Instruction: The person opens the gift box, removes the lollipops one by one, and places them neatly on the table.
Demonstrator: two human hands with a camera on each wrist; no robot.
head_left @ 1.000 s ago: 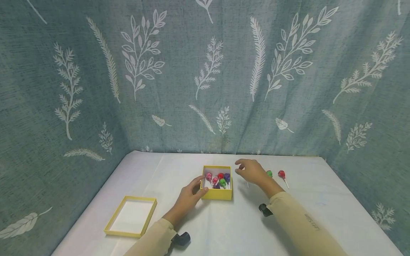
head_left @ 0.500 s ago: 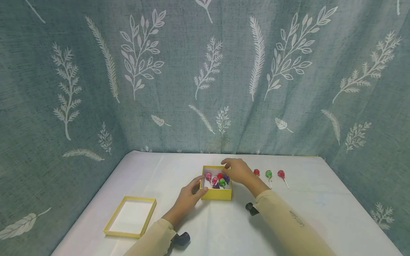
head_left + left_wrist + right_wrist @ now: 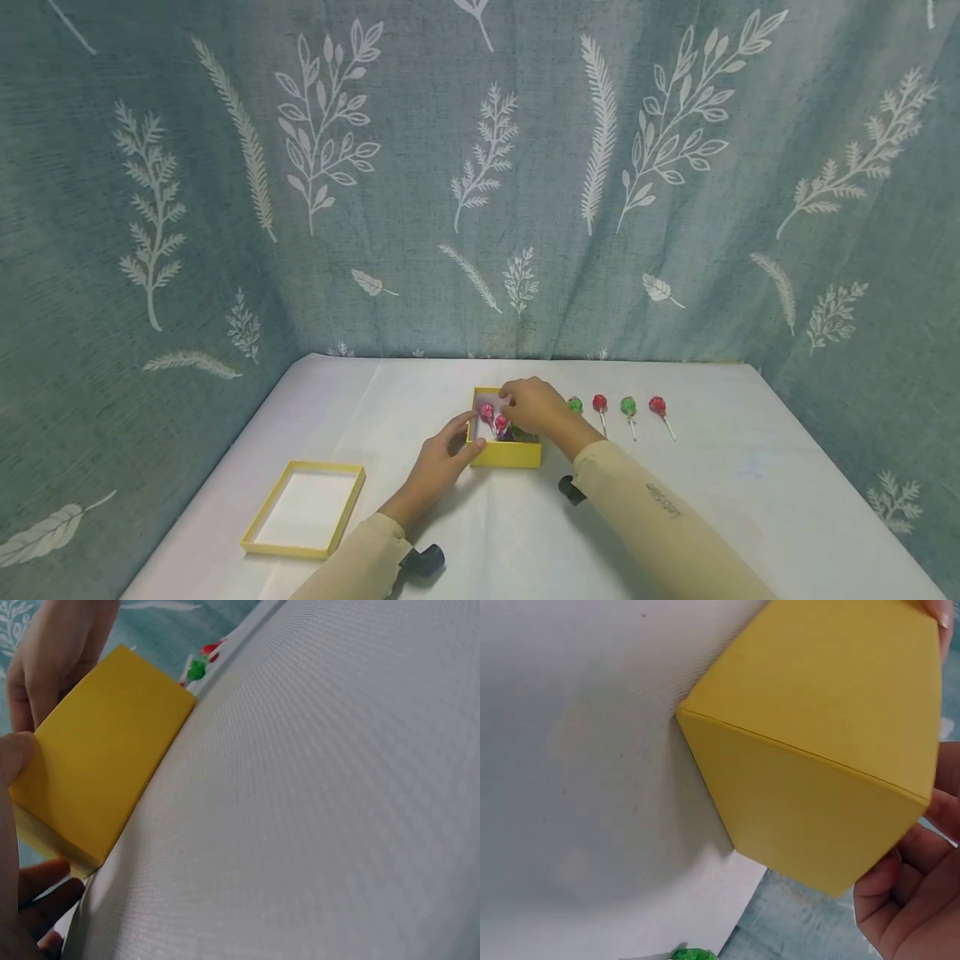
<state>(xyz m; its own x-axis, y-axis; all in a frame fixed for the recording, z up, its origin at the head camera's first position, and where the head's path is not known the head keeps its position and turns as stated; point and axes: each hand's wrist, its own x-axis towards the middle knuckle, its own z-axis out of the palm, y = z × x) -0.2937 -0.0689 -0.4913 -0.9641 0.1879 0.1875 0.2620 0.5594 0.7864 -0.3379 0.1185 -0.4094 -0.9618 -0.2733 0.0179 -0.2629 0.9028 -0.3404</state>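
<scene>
Both hands sit just below the middle of the head view, at the small yellow box [image 3: 504, 452]. Our left hand [image 3: 442, 460] curls its thumb and fingers round the box's left front corner, gripping it, we judge, so the box stays put on the white tablecloth [image 3: 750, 500]. Our right hand [image 3: 531, 406] reaches over the box's open top with fingers bent down among the lollipops [image 3: 488, 411] inside; whether those fingers have closed on one we cannot tell, since the hand hides its own tips.

Four more lollipops, a green one [image 3: 575, 405], a red one [image 3: 599, 403], another green [image 3: 628, 406] and another red [image 3: 657, 406], lie in a row right of the box, sticks pointing towards us, apart from each other, which looks like deliberate lining-up. At lower left the yellow box lid [image 3: 303, 508] lies inside up, well apart from the box. A teal curtain with white leaf print [image 3: 480, 167] fills the upper frame.

The left wrist view shows only the box's plain yellow side with our thumb [image 3: 13, 761] pressed on it. The right wrist view shows the box's outer corner and curled fingers [image 3: 904, 900] at lower right, but nothing inside the box, which only the head view reveals.
</scene>
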